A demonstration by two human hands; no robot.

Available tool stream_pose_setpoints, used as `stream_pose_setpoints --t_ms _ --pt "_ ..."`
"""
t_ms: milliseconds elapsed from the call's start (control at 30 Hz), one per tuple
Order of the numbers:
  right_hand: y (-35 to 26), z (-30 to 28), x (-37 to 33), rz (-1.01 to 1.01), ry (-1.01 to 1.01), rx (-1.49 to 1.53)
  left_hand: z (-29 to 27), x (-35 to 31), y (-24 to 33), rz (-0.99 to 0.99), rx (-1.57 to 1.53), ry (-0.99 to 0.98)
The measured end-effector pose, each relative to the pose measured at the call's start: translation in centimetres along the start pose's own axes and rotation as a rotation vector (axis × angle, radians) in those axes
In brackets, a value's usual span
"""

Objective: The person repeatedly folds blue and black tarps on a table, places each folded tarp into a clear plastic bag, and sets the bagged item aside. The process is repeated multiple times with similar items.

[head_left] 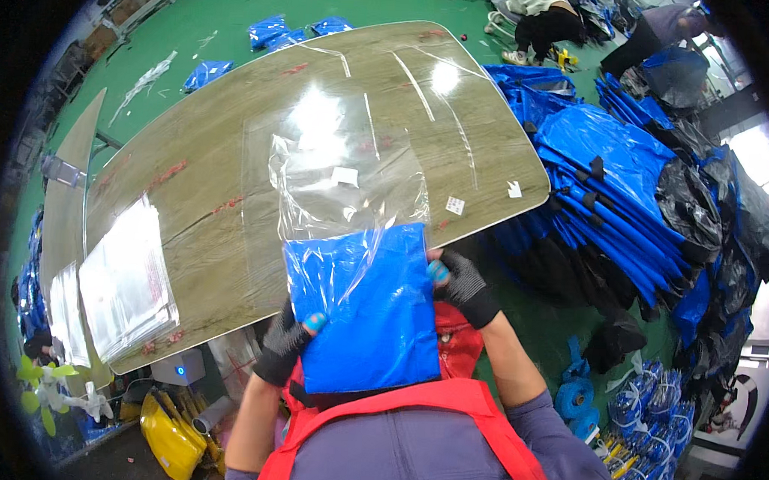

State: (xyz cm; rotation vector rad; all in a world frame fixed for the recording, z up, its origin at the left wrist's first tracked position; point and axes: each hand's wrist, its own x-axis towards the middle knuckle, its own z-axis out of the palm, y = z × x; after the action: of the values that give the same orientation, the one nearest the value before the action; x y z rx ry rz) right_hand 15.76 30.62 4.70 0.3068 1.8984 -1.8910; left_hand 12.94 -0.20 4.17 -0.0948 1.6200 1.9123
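Observation:
A folded blue plastic sheet (373, 312) lies partly inside a clear plastic bag (321, 210) at the near edge of the table. In a dark glove with bare, blue-marked fingertips, my left hand (284, 347) closes on the sheet's left edge, thumb on top. My right hand (464, 286), gloved alike, grips the right edge of the sheet higher up, close to the table rim. The fingers beneath the sheet are hidden on both sides. The bag's far part lies flat and shiny on the tabletop.
The wood-patterned table (224, 181) has tape strips and stickers. A stack of clear bags (129, 289) lies on its left. Blue folded bundles (614, 190) crowd the floor at right, near tied packs (647, 423). A small fan (48, 380) stands lower left. Two people bend over at the far right.

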Motion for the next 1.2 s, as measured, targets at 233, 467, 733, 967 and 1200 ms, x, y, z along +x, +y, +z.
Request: stream_pose_setpoints --t_ms 233,467,733,967,1200 --pt "1.6 4.7 -4.1 -0.082 -0.068 0.183 -0.1 -6.5 -5.8 0.068 0.097 0.149" --pt "3.7 1.9 -3.7 -0.09 -0.334 0.208 -1.6 -1.1 -1.3 0.146 -0.223 0.157" --pt "-0.2 3.4 -4.5 -0.042 -0.236 0.231 -0.6 -5.8 -2.4 -0.081 0.084 -0.149" --pt "7.8 3.8 -6.4 0.102 -0.188 0.344 -3.0 -2.5 -7.0 -0.001 0.257 0.034" --pt "1.2 0.6 -3.9 -0.128 -0.246 0.215 0.3 -2.4 -0.6 0.0 0.045 -0.127"
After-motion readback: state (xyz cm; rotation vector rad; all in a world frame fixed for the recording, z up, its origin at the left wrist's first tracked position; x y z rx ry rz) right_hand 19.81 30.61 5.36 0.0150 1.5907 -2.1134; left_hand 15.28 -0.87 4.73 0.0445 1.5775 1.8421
